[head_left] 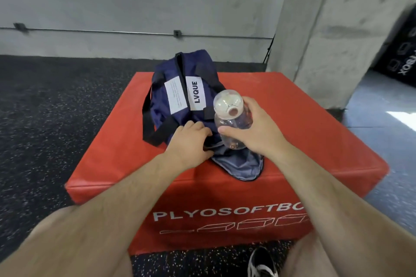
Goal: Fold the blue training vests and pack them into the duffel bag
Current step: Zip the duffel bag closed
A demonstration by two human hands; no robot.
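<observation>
The right-hand grip (258, 129) is wrapped round a clear bottle (231, 117), held over the open end pocket (240, 164) of the navy duffel bag (213, 84) on the red plyo box (292, 119). The left-hand grip (191, 139) pinches the pocket's edge. No blue vests are in sight. If that edge slips, the pocket may sag shut and the bottle could snag or roll off.

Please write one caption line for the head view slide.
Left hand grips the open end of the duffel bag on a red box; right hand holds a clear bottle over it.
</observation>
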